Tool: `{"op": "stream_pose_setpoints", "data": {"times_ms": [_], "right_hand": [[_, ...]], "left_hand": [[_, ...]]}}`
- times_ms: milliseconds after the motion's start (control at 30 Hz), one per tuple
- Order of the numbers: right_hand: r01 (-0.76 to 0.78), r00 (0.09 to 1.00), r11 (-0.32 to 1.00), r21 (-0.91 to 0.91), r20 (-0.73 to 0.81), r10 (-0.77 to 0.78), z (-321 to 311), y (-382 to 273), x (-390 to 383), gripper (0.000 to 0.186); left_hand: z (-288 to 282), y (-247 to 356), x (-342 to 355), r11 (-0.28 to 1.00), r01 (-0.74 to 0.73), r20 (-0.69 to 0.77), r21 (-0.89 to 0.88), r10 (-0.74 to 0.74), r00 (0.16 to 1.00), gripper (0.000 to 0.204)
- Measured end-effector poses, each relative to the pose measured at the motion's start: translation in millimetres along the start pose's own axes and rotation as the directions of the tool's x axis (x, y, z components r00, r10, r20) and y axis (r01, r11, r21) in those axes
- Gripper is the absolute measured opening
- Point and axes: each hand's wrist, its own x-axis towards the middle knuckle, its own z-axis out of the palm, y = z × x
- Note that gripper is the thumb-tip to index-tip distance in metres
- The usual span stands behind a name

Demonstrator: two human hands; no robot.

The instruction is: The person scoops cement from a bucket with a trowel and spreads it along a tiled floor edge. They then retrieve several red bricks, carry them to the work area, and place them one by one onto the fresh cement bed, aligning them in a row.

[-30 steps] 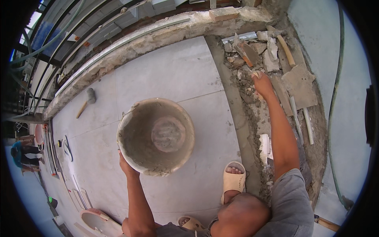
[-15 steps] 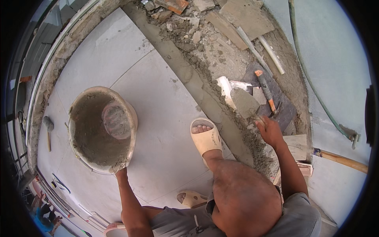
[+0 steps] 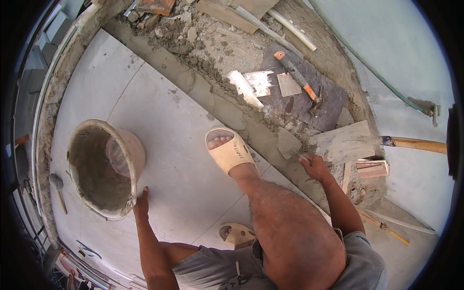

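My left hand [image 3: 141, 204] is at the near rim of a mortar-stained bucket [image 3: 99, 164] on the grey floor tiles [image 3: 121, 82]; its fingers are partly hidden, so I cannot tell whether it grips. My right hand [image 3: 314, 166] is closed on the handle of a trowel [image 3: 289, 144], its pointed blade at the wet mortar strip [image 3: 203, 96] along the tile edge. A thin grey slab [image 3: 343, 140] lies just right of it. My sandaled foot [image 3: 227, 150] stands on the tiles between bucket and trowel.
Beyond the strip lie rubble, offcuts, an orange-handled hammer [image 3: 295, 72] and pipes [image 3: 290, 29]. A green hose [image 3: 382, 77] runs along the right. A wooden handle [image 3: 415, 145] sticks out right, near stacked pink pieces [image 3: 372, 169]. A rubber mallet [image 3: 58, 191] lies left, near the curb.
My view has turned down toward my feet and the mortar strip. My right hand has come back nearer my body with the trowel, and the blade has left the hammer's vicinity.
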Motion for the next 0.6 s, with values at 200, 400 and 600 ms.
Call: {"op": "stream_pose_setpoints", "data": {"times_ms": [200, 400, 600], "right_hand": [[0.130, 0.991, 0.988, 0.079, -0.025, -0.128, 19.1, -13.9, 35.3, 0.045], [-0.020, 0.973, 0.948, 0.316, 0.223, -0.054, 5.7, -66.3, 53.8, 0.035], [0.013, 0.964, 0.826, 0.563, 0.212, -0.160, -3.4, -195.6, 90.1, 0.038]], "left_hand": [[5.6, -10.5, 4.0, 0.998, -0.060, -0.022, -0.007, 0.060, 0.998, 0.086], [-11.1, 35.7, -25.4, 0.967, -0.202, 0.000, -0.155, 0.204, 0.979, 0.070], [-1.6, 5.8, -21.6, 0.882, -0.469, -0.045, -0.033, 0.468, 0.883, 0.052]]}}
